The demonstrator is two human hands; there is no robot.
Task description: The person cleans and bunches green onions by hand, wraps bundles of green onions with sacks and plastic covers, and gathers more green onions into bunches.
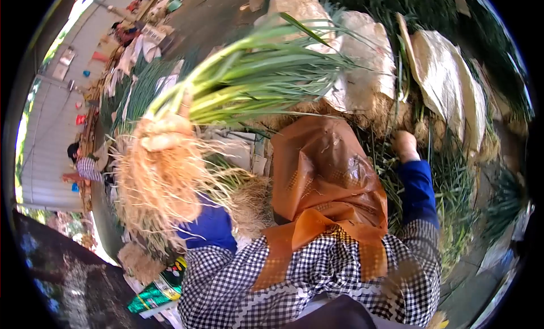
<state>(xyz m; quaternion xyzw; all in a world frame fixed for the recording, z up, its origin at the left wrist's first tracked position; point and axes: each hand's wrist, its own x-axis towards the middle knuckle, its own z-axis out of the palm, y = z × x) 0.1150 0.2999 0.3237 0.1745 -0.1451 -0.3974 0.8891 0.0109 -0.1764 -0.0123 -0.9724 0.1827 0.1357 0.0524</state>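
Green onion bunch: left of my brown plastic apron, roots hanging.
Left hand: my fingers clamped around it.
Right hand: right of the apron, by rooted onions; I cannot tell whether it grips any.

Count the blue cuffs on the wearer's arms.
2: left cuff, partly behind the roots of the bundle in the left hand; right cuff, next to the right hand.

Pale ribbed wall, grey floor
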